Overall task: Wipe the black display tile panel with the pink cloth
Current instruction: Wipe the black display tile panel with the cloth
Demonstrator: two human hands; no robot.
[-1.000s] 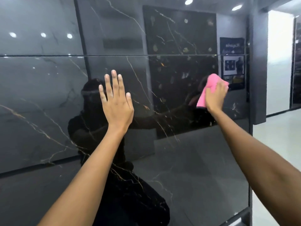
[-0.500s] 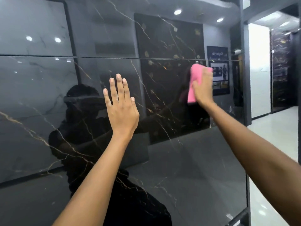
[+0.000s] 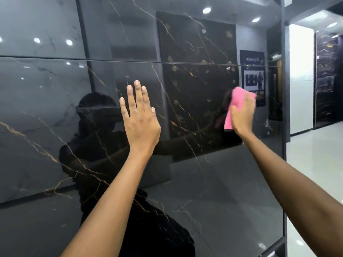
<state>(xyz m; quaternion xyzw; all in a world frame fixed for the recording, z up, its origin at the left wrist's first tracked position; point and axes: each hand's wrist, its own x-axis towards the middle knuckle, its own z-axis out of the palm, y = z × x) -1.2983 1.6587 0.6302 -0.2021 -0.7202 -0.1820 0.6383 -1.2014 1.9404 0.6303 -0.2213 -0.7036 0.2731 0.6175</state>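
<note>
Pressing the pink cloth (image 3: 234, 103) flat against the black display tile panel (image 3: 213, 182), our right hand (image 3: 243, 115) lies over the bunched fabric at the right of the frame; we cannot tell whether the fingers curl round it or merely push it; our left hand (image 3: 141, 123) rests near the centre, fingers straight and close together, palm on the glossy surface, holding nothing. We judge the wiping to be mid-course: the cloth sits just below the horizontal seam (image 3: 167, 62), close to the panel's right edge; the broad lower half and the whole left side show no sign either way, since the polish mirrors ceiling lights (image 3: 206, 10) and our own dark reflection (image 3: 96, 145); we would count those areas as left to do.
</note>
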